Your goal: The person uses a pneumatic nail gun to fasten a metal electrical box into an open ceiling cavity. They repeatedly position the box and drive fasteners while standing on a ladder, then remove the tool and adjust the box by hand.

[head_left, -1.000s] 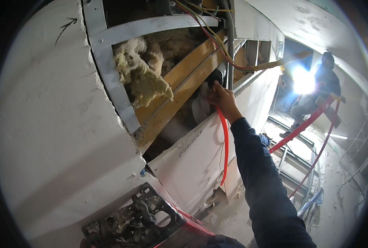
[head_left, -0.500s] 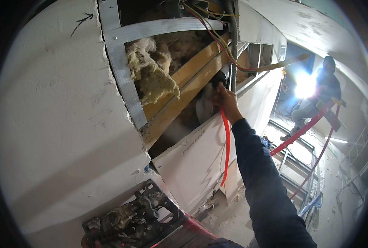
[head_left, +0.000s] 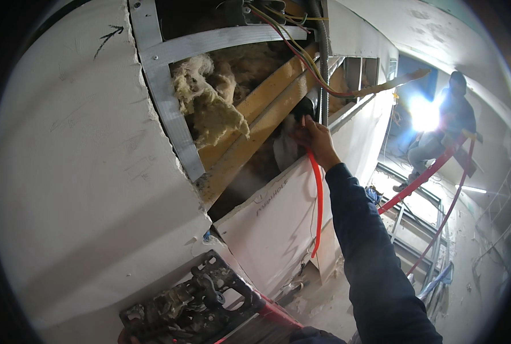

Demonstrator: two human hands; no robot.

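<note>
My right hand [head_left: 317, 143] reaches up into a broken-out opening in the plasterboard wall, fingers closed around the upper part of a bright red flexible strip [head_left: 319, 200]. The strip hangs down below the hand, its loose end in front of the lower board [head_left: 267, 212]. Whether it is a cable or a tube I cannot tell. Just beyond the fingers, inside the cavity, is a dark rounded thing [head_left: 307, 108], partly hidden. At the lower left, only a bit of my left hand [head_left: 127, 337] shows, gripping the edge of a dirty black stepladder top [head_left: 209, 292].
Metal studs [head_left: 172, 120], slanting wooden beams [head_left: 261, 129] and torn insulation [head_left: 209, 103] fill the opening. Loose wires [head_left: 307, 57] hang beside a grey corrugated conduit [head_left: 324, 74]. A person [head_left: 453, 114] is on a red ladder [head_left: 433, 169] at the right, near a glaring lamp [head_left: 424, 114].
My right hand stays at almost the same spot in the opening, still holding the red strip. The strip's hanging end has swung slightly right; the view has shifted a little.
</note>
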